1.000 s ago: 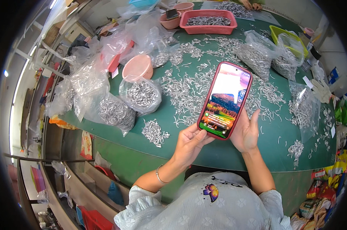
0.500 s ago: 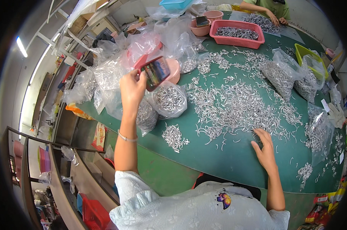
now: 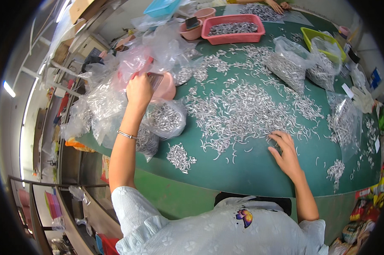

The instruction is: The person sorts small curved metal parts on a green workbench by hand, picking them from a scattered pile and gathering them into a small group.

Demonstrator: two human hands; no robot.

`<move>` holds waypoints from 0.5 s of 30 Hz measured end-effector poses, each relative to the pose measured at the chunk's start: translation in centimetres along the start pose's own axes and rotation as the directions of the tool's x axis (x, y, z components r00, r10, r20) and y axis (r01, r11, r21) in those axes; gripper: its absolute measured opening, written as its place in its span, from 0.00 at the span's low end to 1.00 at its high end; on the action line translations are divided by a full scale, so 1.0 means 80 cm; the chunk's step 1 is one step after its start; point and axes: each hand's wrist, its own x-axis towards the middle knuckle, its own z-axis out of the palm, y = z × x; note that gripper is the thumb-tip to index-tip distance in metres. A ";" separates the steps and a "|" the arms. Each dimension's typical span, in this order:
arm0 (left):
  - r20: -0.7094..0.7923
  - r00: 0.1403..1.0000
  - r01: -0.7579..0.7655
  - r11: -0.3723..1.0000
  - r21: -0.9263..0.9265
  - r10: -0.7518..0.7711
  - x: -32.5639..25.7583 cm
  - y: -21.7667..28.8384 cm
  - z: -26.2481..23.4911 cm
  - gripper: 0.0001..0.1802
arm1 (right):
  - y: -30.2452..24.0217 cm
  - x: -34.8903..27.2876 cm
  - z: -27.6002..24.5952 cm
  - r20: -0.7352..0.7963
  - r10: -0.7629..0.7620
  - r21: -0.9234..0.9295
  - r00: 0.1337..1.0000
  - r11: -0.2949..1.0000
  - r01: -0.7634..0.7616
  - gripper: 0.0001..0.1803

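My left hand point(image 3: 139, 89) is closed on a smartphone point(image 3: 156, 79) in a red case, held tilted over the bags at the table's left side. Just beside it is a round pink tub point(image 3: 166, 87). Below lies an open clear bag point(image 3: 165, 118) full of small curved silvery metal pieces. My right hand point(image 3: 285, 154) rests on the green table point(image 3: 234, 176), fingers apart and holding nothing. Its fingertips are at the near edge of a wide spread of the curved metal pieces point(image 3: 251, 111). A smaller heap point(image 3: 181, 157) of pieces sits apart, near the table's front edge.
A pink rectangular basin point(image 3: 233, 29) of metal pieces stands at the back. Filled bags point(image 3: 287, 63) and a yellow-green basket point(image 3: 323, 43) are at the right. Another person's hands point(image 3: 277, 6) work at the far side. Shelving point(image 3: 85, 204) stands at my left.
The phone in my left hand has turned from showing its screen to a flatter, nearly edge-on tilt. My head view has shifted; my right hand stays beside the metal pieces.
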 end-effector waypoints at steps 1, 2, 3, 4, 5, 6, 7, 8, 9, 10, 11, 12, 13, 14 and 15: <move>0.031 0.999 -0.028 1.000 0.000 0.028 -0.003 -0.002 0.010 0.06 | 0.004 -0.001 -0.001 -0.008 -0.010 -0.057 1.000 0.998 0.010 0.21; 0.055 0.997 -0.056 0.997 0.048 0.053 -0.008 -0.004 0.024 0.05 | 0.008 -0.001 -0.002 -0.012 -0.021 -0.113 1.000 0.993 0.020 0.22; 0.080 0.994 -0.073 0.997 0.033 0.070 -0.012 -0.004 0.038 0.06 | 0.010 -0.002 -0.003 -0.008 -0.021 -0.156 1.000 0.988 0.019 0.24; 0.105 0.991 -0.088 0.996 0.019 0.085 -0.016 -0.003 0.050 0.08 | 0.012 -0.001 -0.004 -0.002 -0.021 -0.197 1.000 0.980 0.021 0.25; 0.131 0.987 -0.100 0.995 0.006 0.098 -0.021 -0.004 0.061 0.09 | 0.013 0.002 -0.003 0.008 -0.023 -0.237 1.000 0.971 0.024 0.26; 0.134 0.987 -0.079 0.996 -0.036 0.083 -0.024 -0.006 0.071 0.09 | 0.016 0.009 0.001 0.016 -0.053 -0.288 0.998 0.956 0.056 0.33; 0.127 0.989 -0.069 0.997 -0.024 0.072 -0.026 -0.009 0.074 0.10 | 0.016 0.021 0.006 -0.021 -0.057 -0.307 0.998 0.950 0.048 0.35; 0.136 0.988 -0.071 0.996 -0.046 0.076 -0.031 -0.012 0.073 0.11 | 0.015 0.036 0.013 -0.055 -0.062 -0.325 0.997 0.945 0.041 0.36; 0.136 0.987 -0.076 0.994 -0.074 0.085 -0.030 -0.010 0.073 0.12 | 0.016 0.052 0.019 -0.096 -0.069 -0.351 0.993 0.936 0.031 0.38; 0.165 0.984 -0.047 0.988 -0.145 0.071 -0.026 -0.007 0.070 0.13 | 0.023 0.067 0.029 -0.100 -0.069 -0.373 0.993 0.928 0.027 0.38; 0.200 0.978 -0.013 0.978 -0.208 0.055 -0.025 -0.007 0.066 0.14 | 0.034 0.082 0.045 -0.099 -0.070 -0.390 0.993 0.921 0.026 0.38; 0.231 0.972 0.021 0.961 -0.275 0.044 -0.020 -0.003 0.061 0.16 | 0.040 0.088 0.050 -0.102 -0.072 -0.412 0.992 0.911 0.023 0.38; 0.147 0.988 0.003 0.953 -0.303 0.044 -0.022 0.005 0.053 0.16 | 0.040 0.087 0.051 -0.066 -0.070 -0.399 0.995 0.916 0.038 0.37; 0.061 0.997 -0.020 0.944 -0.329 0.042 -0.028 0.018 0.043 0.16 | 0.041 0.086 0.051 -0.032 -0.069 -0.384 0.997 0.922 0.052 0.35; -0.024 0.999 -0.045 0.934 -0.354 0.039 -0.035 0.034 0.033 0.16 | 0.043 0.084 0.052 0.003 -0.066 -0.370 0.998 0.927 0.063 0.33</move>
